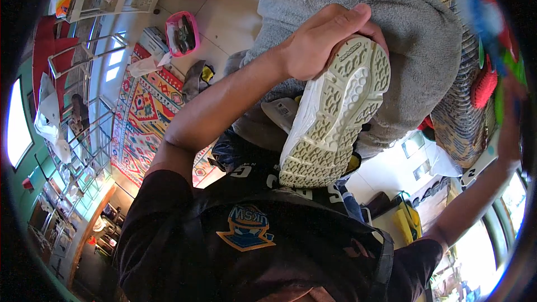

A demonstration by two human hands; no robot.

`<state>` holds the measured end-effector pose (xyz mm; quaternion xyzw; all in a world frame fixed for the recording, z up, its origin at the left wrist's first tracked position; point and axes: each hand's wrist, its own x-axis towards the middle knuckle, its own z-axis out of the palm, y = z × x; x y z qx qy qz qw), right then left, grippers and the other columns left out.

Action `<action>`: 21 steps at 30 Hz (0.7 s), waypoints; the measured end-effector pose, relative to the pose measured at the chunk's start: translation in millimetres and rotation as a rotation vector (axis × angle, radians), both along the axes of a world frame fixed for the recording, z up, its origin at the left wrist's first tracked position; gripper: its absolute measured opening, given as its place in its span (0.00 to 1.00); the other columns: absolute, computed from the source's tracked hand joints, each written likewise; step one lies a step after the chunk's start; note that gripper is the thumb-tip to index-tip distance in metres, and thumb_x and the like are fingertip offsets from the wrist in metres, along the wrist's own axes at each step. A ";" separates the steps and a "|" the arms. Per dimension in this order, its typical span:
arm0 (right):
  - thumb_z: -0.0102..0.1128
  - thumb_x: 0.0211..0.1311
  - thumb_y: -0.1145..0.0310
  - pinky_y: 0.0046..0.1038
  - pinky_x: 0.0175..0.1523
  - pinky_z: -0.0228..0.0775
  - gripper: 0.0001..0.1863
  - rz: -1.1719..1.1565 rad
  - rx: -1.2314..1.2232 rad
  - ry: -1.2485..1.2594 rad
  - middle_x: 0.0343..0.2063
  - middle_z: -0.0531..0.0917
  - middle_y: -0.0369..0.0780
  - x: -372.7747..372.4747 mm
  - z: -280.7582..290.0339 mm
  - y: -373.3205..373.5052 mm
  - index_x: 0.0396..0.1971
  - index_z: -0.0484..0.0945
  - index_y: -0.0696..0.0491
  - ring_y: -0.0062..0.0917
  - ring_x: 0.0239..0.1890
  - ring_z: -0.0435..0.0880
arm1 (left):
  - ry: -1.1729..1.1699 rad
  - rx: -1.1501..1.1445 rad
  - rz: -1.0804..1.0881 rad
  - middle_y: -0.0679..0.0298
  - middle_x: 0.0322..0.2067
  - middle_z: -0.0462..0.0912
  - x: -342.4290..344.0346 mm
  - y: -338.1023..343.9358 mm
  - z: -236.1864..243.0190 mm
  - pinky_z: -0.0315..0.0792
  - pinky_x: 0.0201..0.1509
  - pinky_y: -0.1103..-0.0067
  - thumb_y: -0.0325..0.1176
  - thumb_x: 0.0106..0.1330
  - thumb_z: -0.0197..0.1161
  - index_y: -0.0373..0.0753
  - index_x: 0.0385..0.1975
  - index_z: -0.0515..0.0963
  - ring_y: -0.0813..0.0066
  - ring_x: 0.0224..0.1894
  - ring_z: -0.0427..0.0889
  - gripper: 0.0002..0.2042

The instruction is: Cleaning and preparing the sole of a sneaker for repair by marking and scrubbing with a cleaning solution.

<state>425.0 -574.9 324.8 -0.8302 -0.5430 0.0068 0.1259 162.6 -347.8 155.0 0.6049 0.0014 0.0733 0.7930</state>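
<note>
Shoe [335, 117], white with pale lugged sole upward, gripped by left hand [319, 42]; right hand [510, 128] blurred, grip unclear.

The shoe [330, 117] shows a cream-white sole with a pale greenish tread of honeycomb-like cells, set against grey fabric [391, 11]. The shirt [251, 246] is black with an orange and blue emblem and white lettering. On the floor lie a rug [148, 106] patterned in red, yellow, blue and white diamonds and a pink tray [182, 33].
</note>
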 end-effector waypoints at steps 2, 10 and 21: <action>0.65 0.63 0.68 0.31 0.38 0.74 0.17 0.230 -0.203 0.164 0.32 0.83 0.40 -55.4 -8.6 7.0 0.52 0.85 0.45 0.31 0.32 0.82 | -0.363 0.494 0.337 0.57 0.28 0.87 1.7 -0.6 -2.2 0.76 0.41 0.78 0.58 0.79 0.29 0.28 0.36 0.84 0.72 0.31 0.84 0.39; 0.76 0.46 0.71 0.25 0.16 0.57 0.18 0.420 0.008 0.014 0.17 0.71 0.31 -116.3 -27.6 15.2 0.41 0.88 0.48 0.19 0.13 0.68 | 0.185 -0.192 0.060 0.56 0.28 0.87 -9.3 -7.1 -1.5 0.76 0.45 0.75 0.55 0.79 0.31 0.31 0.33 0.84 0.68 0.31 0.84 0.36; 0.76 0.45 0.75 0.28 0.18 0.53 0.15 0.586 -0.099 0.075 0.16 0.67 0.32 -118.0 -20.4 10.2 0.37 0.87 0.52 0.20 0.15 0.67 | -0.243 0.900 0.501 0.47 0.29 0.84 -16.4 -14.6 -7.2 0.77 0.40 0.59 0.33 0.72 0.49 0.34 0.36 0.79 0.42 0.33 0.83 0.12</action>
